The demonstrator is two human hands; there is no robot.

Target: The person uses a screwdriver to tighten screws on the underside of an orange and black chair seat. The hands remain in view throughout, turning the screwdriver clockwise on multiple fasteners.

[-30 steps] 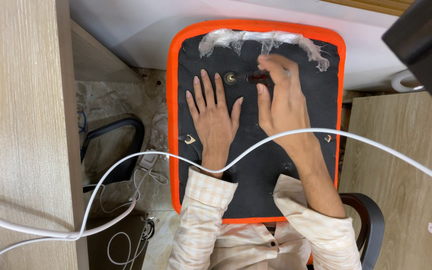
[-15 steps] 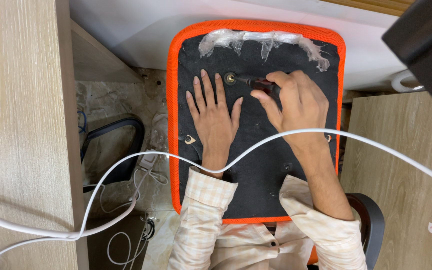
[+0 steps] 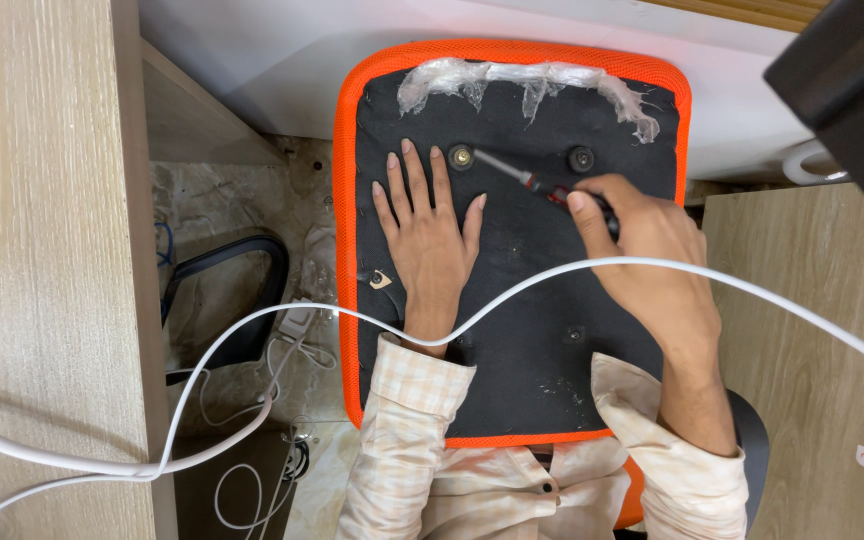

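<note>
One right hand pinches the thin red-and-black screwdriver; it slants up-left to the round brass bolt, beside the flat, spread left hand.

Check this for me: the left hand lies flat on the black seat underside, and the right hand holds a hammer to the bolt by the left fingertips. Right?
Not quite. The head view shows the right hand holding a screwdriver, not a hammer, its tip at the bolt. The rest holds: the left hand lies flat on the black seat underside, fingertips by that bolt.
</note>
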